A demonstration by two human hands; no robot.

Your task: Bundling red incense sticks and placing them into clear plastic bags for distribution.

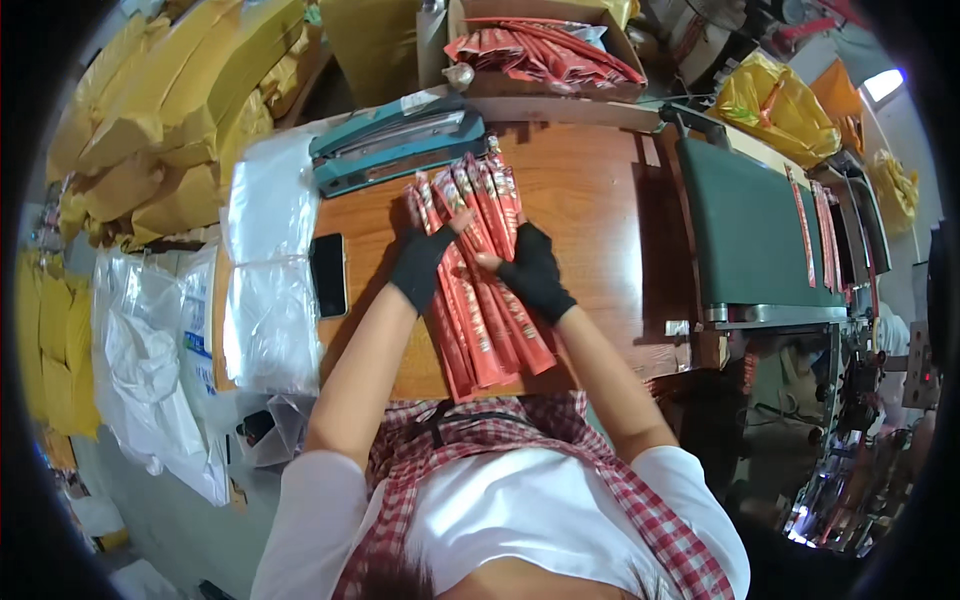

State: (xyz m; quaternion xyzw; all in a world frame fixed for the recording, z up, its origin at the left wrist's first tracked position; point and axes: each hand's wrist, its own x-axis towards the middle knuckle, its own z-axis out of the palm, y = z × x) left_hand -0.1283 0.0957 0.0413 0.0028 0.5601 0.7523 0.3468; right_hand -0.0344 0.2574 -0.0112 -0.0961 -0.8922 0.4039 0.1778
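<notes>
Packets (484, 318), slim and red, point lengthwise forward, leaning slightly left, grasped between left hand (424, 264) and right hand (534, 276).

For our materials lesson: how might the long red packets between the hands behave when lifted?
The red packets probably stay fairly stiff, since they lie straight. Smooth-looking, they may slide. Lying separately side by side, they might fan apart.

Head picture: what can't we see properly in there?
Red packets: head view, middles partly covered by left hand and right hand.
Box, its bottom: head view, hidden by red heap inside.
Yellow parcels: head view, cut off by top edge.
</notes>
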